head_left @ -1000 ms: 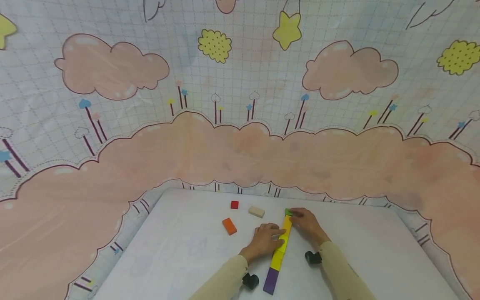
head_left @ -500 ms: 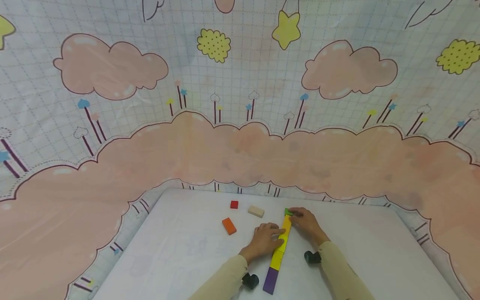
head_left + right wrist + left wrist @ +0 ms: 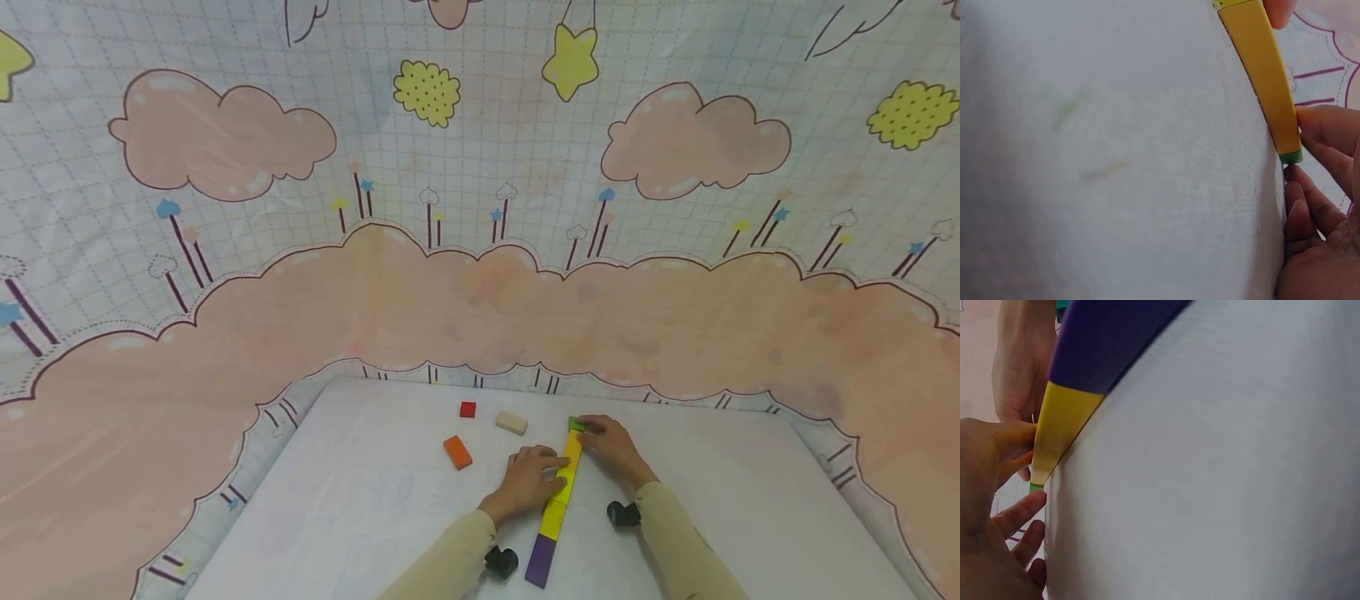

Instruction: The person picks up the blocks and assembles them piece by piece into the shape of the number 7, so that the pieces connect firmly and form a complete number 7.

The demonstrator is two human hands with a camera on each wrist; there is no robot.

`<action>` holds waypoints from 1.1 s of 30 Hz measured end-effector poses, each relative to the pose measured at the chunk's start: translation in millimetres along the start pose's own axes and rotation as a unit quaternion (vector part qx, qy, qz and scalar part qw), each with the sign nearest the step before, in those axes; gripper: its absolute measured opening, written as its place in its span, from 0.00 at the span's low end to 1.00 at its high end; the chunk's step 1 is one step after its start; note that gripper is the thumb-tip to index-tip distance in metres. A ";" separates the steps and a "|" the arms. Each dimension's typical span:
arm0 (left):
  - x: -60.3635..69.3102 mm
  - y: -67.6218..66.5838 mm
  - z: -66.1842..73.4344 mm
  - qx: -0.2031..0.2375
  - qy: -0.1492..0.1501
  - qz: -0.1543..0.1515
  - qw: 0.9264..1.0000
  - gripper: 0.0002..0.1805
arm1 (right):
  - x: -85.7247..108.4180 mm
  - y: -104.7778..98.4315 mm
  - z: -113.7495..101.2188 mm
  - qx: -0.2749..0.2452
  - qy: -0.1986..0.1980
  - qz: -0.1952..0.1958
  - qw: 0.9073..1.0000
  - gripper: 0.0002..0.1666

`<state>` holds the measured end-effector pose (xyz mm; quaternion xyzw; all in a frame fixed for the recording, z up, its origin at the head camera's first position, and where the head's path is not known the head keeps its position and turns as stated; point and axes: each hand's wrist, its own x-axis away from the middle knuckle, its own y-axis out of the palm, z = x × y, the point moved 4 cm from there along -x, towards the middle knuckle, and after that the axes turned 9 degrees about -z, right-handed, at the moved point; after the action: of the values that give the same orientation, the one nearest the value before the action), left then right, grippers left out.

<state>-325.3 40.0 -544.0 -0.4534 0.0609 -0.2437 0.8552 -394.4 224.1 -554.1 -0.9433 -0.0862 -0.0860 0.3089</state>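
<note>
A straight row of blocks runs away from me in the head view. Nearest is a purple block (image 3: pixel 541 560), then a yellow block (image 3: pixel 552 520), a second yellow block (image 3: pixel 572 450) and a small green block (image 3: pixel 575 423) at the far end. My left hand (image 3: pixel 522 482) lies beside the row, index finger and thumb touching the farther yellow block. From the other side, my right hand (image 3: pixel 613 446) touches the far end: its thumb meets the yellow side and its fingertips are at the green block (image 3: pixel 1291 157). Neither hand visibly closes round a block.
Left of the row lie a red block (image 3: pixel 468 409), a cream block (image 3: pixel 512 423) and an orange block (image 3: pixel 457 452), all apart on the white table (image 3: pixel 352 492). A dark rounded piece (image 3: pixel 502 562) sits by the left cuff, another (image 3: pixel 623 514) by the right. Patterned cloth (image 3: pixel 450 308) stands behind.
Both hands stay at the same places along the row, and the blocks keep their arrangement. Only a very slight shift of the whole head view shows.
</note>
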 end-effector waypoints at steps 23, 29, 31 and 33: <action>11.1 -4.9 -8.2 0.086 -0.022 -0.006 0.996 0.22 | 0.6 0.4 0.7 0.002 0.009 -0.001 1.000 0.22; 18.1 -11.4 -12.0 0.091 -0.011 0.003 0.996 0.21 | 1.6 0.4 0.9 -0.003 0.012 -0.001 1.000 0.22; 20.7 -14.0 -13.8 0.088 -0.006 0.008 0.996 0.22 | 1.6 0.5 0.9 -0.004 0.012 -0.001 1.000 0.22; 22.8 -16.4 -16.2 0.086 -0.002 0.015 0.996 0.22 | 1.9 0.6 0.0 -0.001 0.012 -0.001 1.000 0.22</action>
<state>-316.5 9.5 -537.5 -0.3775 0.0447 -0.2343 0.8948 -392.5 223.8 -554.0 -0.9423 -0.0830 -0.0974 0.3093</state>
